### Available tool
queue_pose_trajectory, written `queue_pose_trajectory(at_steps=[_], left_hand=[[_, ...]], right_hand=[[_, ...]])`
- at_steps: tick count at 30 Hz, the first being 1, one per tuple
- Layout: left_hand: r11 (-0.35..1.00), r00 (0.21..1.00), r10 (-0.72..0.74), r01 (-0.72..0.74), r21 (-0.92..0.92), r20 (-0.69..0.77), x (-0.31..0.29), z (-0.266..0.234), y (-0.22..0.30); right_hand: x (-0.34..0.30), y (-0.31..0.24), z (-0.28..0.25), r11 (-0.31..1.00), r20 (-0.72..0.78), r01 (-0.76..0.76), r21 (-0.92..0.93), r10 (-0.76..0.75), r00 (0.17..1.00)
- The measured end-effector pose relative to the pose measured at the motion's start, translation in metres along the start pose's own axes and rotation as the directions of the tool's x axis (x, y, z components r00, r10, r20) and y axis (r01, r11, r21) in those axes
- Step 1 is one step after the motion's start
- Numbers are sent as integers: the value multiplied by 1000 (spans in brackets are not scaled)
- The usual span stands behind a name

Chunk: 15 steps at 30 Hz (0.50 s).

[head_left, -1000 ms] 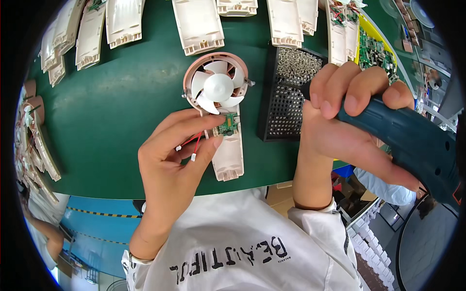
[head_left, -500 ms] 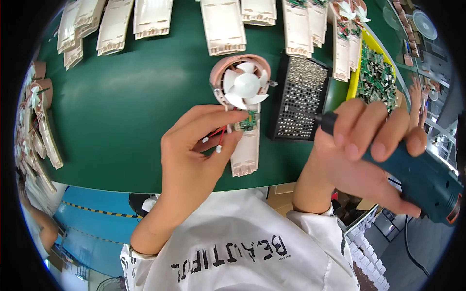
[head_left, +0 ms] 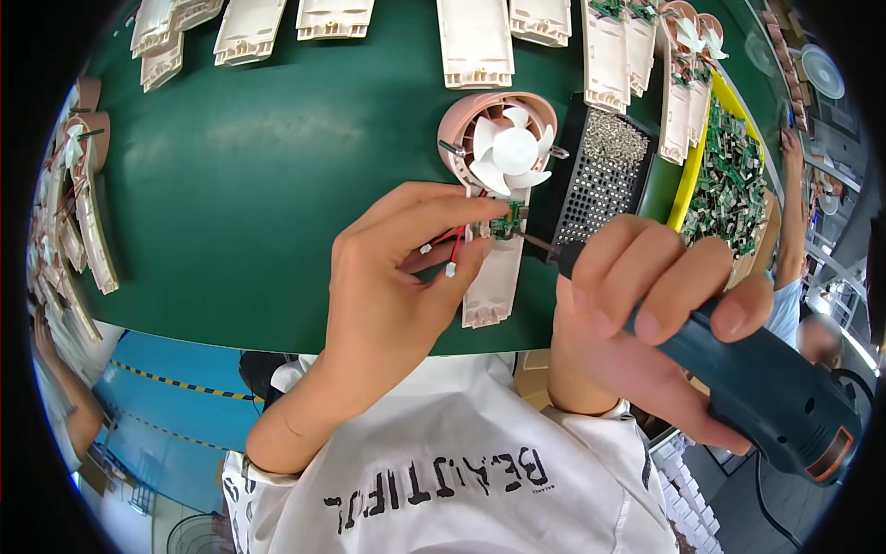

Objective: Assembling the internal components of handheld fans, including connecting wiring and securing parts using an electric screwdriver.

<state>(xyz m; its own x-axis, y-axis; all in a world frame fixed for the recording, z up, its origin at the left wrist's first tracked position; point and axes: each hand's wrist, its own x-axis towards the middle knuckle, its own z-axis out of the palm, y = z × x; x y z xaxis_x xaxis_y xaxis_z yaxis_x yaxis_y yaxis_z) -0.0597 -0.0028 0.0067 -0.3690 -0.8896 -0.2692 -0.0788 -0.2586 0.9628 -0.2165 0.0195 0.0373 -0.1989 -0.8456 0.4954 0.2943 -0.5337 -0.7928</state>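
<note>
A handheld fan (head_left: 480, 138) with white blades lies on the table in front of me, its pink ring away from me and its cream handle shell (head_left: 489, 286) pointing toward me. With thumb and index finger, my left hand (head_left: 388, 258) grips a small green circuit board (head_left: 505, 222) seated in that shell. Red and black wires with white plugs (head_left: 450, 269) hang beside those fingers. My right hand (head_left: 655, 286) is wrapped round a dark teal electric screwdriver (head_left: 748, 369). Its thin bit (head_left: 535, 242) reaches to the board's right edge; whether a screw sits there cannot be made out.
Right of the fan stands a black screw tray (head_left: 600, 180) filled with small screws. Beyond it is a yellow bin (head_left: 683, 198) of green circuit boards. Several cream shells (head_left: 475, 46) line the far edge, and more fan parts (head_left: 88, 203) lie at the left. Another person's arm (head_left: 791, 203) shows far right.
My right hand has brought the screwdriver leftward, from over the screw tray to the circuit board. My left hand keeps its hold on the board. The whole view has shifted slightly.
</note>
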Motion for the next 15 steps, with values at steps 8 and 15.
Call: queue_pose_trajectory(at_steps=[8, 15], left_hand=[[1000, 1000, 6, -6, -5, 30, -1, 0, 0], [1000, 999, 27, -27, -15, 23, 0, -2, -3]], right_hand=[[-2, -3, 1, 997, 180, 2, -80, 13, 984], [-2, 3, 8, 991, 151, 109, -74, -97, 984]])
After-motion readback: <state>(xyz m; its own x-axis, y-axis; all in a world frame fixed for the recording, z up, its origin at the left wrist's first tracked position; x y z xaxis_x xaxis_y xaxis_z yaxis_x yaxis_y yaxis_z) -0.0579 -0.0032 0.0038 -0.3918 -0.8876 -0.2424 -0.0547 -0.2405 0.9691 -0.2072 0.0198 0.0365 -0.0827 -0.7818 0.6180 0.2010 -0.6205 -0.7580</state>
